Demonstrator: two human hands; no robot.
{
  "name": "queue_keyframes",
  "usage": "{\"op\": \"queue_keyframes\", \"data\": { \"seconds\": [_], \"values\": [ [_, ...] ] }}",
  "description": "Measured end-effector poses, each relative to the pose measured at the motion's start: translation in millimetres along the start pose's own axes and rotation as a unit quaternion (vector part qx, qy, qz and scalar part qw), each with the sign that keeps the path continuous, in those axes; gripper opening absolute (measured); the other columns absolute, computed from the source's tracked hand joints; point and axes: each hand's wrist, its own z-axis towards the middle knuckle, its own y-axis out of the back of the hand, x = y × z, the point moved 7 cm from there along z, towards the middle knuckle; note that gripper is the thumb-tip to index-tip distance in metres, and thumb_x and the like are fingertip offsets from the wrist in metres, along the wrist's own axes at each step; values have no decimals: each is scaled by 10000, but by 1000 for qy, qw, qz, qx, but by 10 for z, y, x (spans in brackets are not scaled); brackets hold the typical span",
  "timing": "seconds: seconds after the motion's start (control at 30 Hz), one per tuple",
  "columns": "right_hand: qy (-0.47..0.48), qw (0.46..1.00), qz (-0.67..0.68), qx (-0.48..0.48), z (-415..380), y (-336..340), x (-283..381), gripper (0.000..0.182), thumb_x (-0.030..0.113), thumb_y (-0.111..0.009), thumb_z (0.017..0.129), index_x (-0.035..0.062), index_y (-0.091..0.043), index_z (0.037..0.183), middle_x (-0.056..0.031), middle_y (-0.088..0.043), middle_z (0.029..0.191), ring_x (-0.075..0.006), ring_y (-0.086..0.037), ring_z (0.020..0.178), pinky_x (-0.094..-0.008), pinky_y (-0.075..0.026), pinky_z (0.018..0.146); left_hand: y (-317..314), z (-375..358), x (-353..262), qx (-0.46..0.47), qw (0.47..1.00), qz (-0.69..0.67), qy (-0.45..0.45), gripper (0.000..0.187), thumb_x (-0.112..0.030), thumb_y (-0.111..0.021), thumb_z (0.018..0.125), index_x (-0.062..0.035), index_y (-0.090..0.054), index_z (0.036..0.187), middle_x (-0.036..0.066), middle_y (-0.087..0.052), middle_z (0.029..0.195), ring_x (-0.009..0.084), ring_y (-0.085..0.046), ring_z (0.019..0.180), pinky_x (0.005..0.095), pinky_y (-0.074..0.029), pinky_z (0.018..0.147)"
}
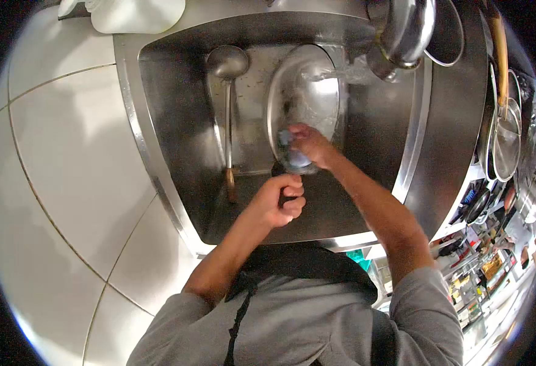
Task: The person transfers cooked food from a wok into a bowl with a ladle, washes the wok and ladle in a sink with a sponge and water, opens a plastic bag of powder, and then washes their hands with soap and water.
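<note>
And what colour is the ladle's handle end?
The handle end is brown, best seen in the head view.

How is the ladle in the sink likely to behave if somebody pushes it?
The ladle is probably stiff, as its long, metal-looking shaft is straight. It would likely swing rather than roll evenly, having a wide round bowl at one end.

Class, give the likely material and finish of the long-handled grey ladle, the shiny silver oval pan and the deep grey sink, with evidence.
Ladle: probably satin steel, judging by its metallic grey; its brown grip may be wood, by colour alone.
Pan: smooth metal, likely steel, since bright light glares off it; aluminium is possible.
Sink: apparently brushed stainless steel, from its soft, blurred reflections.
</note>
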Motion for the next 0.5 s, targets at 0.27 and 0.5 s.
{"op": "queue_keyframes", "data": {
  "seconds": [0.27,0.5],
  "values": [
    [-46,839,515,170,-291,209,566,405,475,-366,970,179,-636,1029,-30,-673,849,-235,-638,744,-385,-445,488,-441,-165,-564,-184,905,316,-217,205,-298,-621,928,-118,-559,852,18,-512,642,139,-448,440,270,-333,378],
    [-11,735,677,49,-678,-109,725,418,413,-394,974,94,-644,1074,-112,-698,981,-289,-665,895,-447,-543,843,-1202,-354,-754,-276,312,660,-625,316,-302,-457,1017,3,-537,985,177,-568,907,327,-566,820,470,-473,768]
  ]
}}
